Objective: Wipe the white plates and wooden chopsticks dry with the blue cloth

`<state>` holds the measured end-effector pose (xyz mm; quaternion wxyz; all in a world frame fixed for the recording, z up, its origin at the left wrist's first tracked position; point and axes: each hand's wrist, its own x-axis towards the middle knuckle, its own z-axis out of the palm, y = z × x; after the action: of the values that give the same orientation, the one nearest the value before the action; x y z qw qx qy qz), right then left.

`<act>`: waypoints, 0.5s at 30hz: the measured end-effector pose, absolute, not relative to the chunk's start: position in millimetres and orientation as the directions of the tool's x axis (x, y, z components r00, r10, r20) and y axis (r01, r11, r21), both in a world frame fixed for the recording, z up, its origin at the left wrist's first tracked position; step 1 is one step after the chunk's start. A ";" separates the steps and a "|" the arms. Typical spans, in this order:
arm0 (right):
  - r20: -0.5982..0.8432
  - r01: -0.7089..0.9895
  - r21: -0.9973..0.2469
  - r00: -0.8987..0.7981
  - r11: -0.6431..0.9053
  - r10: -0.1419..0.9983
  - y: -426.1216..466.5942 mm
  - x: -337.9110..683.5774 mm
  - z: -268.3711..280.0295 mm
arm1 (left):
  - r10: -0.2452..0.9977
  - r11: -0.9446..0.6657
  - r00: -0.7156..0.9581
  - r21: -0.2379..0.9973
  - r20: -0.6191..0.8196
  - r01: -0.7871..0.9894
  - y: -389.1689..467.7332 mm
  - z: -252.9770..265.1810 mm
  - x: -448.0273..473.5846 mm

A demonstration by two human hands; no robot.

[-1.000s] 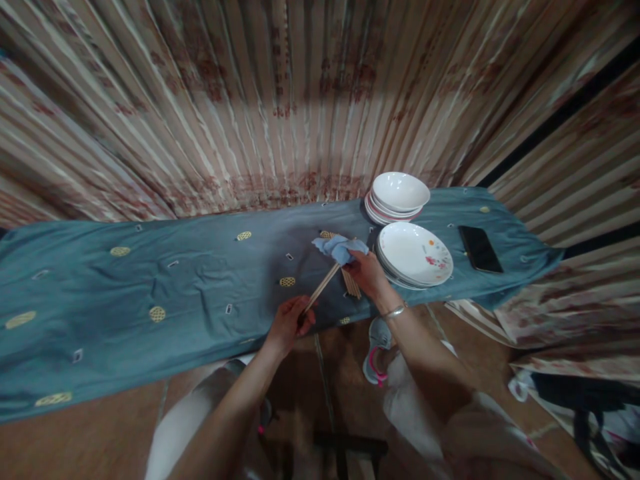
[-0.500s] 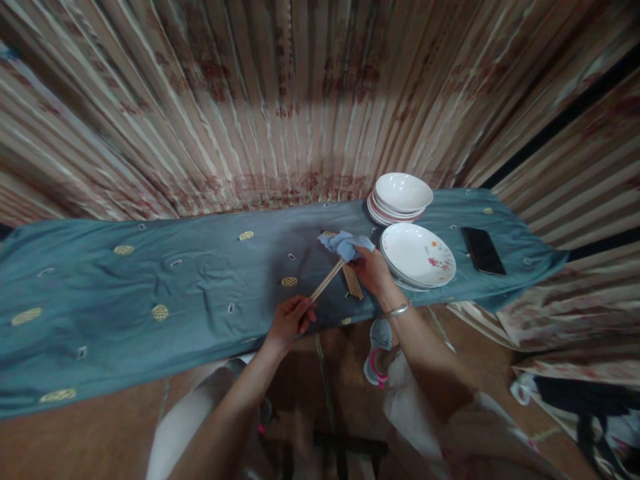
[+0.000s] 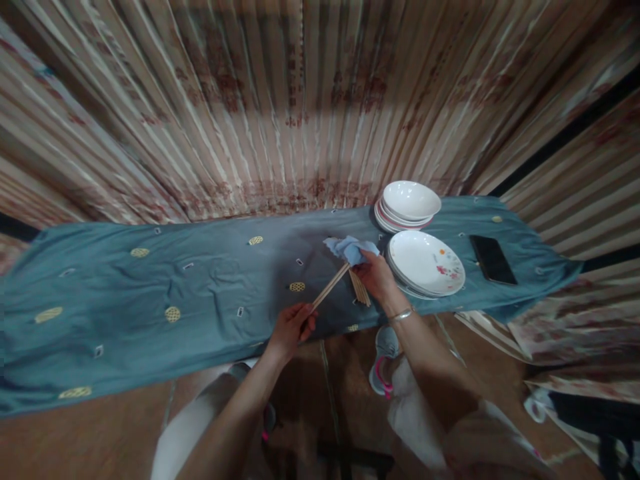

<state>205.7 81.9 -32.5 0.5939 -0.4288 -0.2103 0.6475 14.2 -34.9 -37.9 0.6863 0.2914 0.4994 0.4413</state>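
My left hand [image 3: 293, 327] is closed around the lower end of a pair of wooden chopsticks [image 3: 330, 288], which slant up to the right. Their upper end runs into a light blue cloth [image 3: 349, 249]. My right hand [image 3: 373, 270] grips that cloth, wrapped about the chopstick tips. More chopsticks [image 3: 361, 293] lie in a bundle on the table, partly hidden under my right hand. Just right of this hand stands a stack of white plates [image 3: 423, 260] with a flower print. Behind the plates is a stack of white bowls [image 3: 411, 200].
A teal cloth with yellow pineapple prints covers the long table [image 3: 210, 287]. Toward the right end lies a black phone [image 3: 493, 259]. Pleated curtains [image 3: 280, 133] hang close behind the table. Below its front edge are my legs and a grey shoe [image 3: 386, 347].
The view has shifted slightly, so everything sits a little further right and lower. Both hands keep their hold on the chopsticks and the cloth, in nearly the same pose.
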 end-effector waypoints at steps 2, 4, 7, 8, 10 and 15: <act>-0.307 -0.607 -0.770 0.084 -0.196 0.948 82.4 204.5 -31.5 | 0.892 0.450 0.117 0.833 -0.437 -0.321 -35.0 -36.9 13.5; -0.302 -0.615 -0.767 0.093 -0.184 0.949 82.7 203.9 -30.2 | 0.889 0.455 0.115 0.831 -0.443 -0.321 -35.1 -36.0 12.9; -0.299 -0.604 -0.776 0.104 -0.178 0.949 84.1 205.0 -28.4 | 0.888 0.458 0.119 0.832 -0.445 -0.314 -35.8 -34.6 12.0; -0.301 -0.603 -0.778 0.110 -0.177 0.947 85.0 205.9 -27.9 | 0.887 0.459 0.121 0.832 -0.445 -0.310 -36.3 -34.2 11.6; -0.300 -0.613 -0.773 0.124 -0.165 0.946 87.1 208.1 -27.1 | 0.888 0.459 0.124 0.834 -0.443 -0.307 -37.1 -33.4 10.1; -0.240 -0.640 -0.763 0.153 -0.089 0.959 91.4 213.6 -25.0 | 0.895 0.439 0.075 0.838 -0.439 -0.325 -36.6 -30.0 0.8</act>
<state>213.6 91.4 -25.0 0.6449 -0.4008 -0.1989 0.6196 0.8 -36.6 -30.0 0.6779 0.2795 0.5096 0.4501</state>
